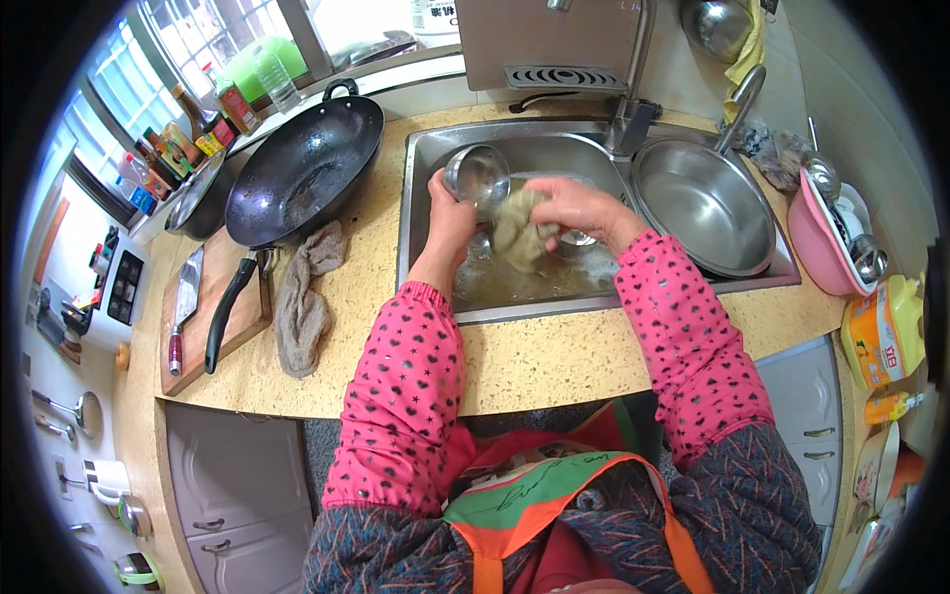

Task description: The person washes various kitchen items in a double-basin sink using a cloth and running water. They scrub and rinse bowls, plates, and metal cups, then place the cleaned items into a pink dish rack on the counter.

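Over the left basin of the stainless steel sink [512, 315], my left hand [450, 223] grips a small metal bowl [481, 178], tilted so its inside shows. My right hand [586, 211] holds a wet greenish cloth [522, 230] just right of the bowl. Below both hands, cloudy water [512, 282] stands in the basin, with shiny metal items partly hidden in it. A large round steel basin [705, 211] rests over the right side of the sink, next to the faucet [627, 111].
Left of the sink, a black wok [308, 167] leans over a wooden cutting board [223, 327] bearing a cleaver [187, 297]. A grey-brown rag [303, 312] lies beside it. At the right stand a pink tub [824, 237] of utensils and a yellow detergent jug [883, 334]. Bottles line the windowsill.
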